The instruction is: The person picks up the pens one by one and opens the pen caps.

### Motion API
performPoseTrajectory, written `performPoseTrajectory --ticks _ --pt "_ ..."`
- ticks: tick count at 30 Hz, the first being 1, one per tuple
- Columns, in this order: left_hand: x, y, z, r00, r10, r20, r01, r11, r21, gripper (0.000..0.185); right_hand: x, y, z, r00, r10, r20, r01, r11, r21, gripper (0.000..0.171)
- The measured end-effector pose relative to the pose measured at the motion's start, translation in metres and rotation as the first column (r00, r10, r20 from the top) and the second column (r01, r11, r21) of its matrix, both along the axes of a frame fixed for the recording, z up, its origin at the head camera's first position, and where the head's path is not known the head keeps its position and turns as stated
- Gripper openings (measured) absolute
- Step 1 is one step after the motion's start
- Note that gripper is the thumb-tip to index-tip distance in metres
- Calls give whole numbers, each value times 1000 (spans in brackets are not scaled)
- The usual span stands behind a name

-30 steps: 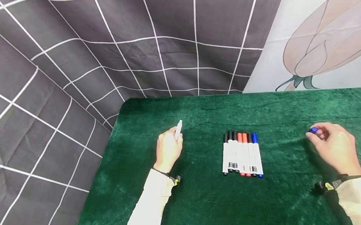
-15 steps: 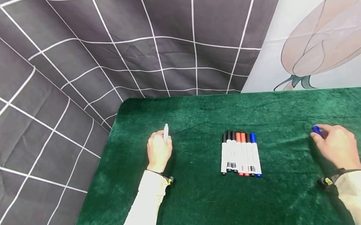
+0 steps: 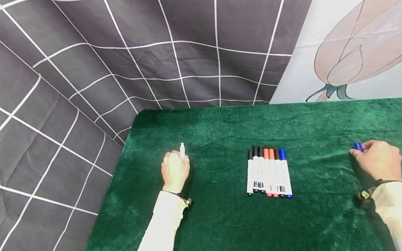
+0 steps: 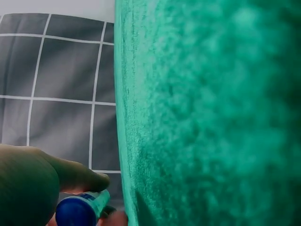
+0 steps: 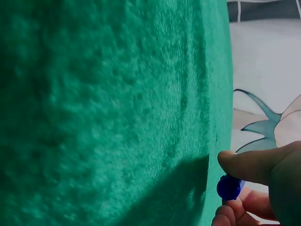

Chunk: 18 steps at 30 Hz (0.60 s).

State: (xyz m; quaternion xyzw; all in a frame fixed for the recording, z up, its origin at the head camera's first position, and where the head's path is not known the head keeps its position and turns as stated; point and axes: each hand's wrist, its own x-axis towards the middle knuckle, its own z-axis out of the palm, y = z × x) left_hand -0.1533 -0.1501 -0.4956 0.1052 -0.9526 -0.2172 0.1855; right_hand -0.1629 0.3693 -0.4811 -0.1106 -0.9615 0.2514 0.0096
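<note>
My left hand [image 3: 175,171] grips a white-bodied marker [image 3: 182,150] over the left part of the green cloth. Its white end points away from me in the head view. The left wrist view shows the marker's blue rear end [image 4: 76,213] beside the thumb. At the right, my right hand [image 3: 380,159] pinches a blue marker cap [image 3: 358,146] between thumb and fingers; the same blue cap [image 5: 230,187] appears in the right wrist view. Between the hands lies a row of several capped markers [image 3: 269,171], side by side, with black, red and blue caps.
A green velvety cloth [image 3: 246,238] covers the table. Behind and to the left hangs a dark grey curtain [image 3: 185,22] with white grid lines. A white panel [image 3: 312,68] with a flower print hangs at the back right.
My left hand has moved left and a little nearer to me with the marker. My right hand has shifted slightly right with the blue cap. The marker row stays in place.
</note>
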Motion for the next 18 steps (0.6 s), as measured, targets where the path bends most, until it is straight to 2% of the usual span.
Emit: performPoseTrajectory --ticks 6,12,18 --pt "-2 -2 2 997 34 67 -32 999 -32 25 -2 5 -3 999 -32 21 32 999 -12 44" --pt "-3 -5 1 989 6 147 -10 1000 24 24 -4 5 -7 997 -26 68 29 999 -40 47" --pt "-5 -6 -1 980 -4 200 -4 999 40 25 -4 7 -8 996 -15 88 20 999 -51 51"
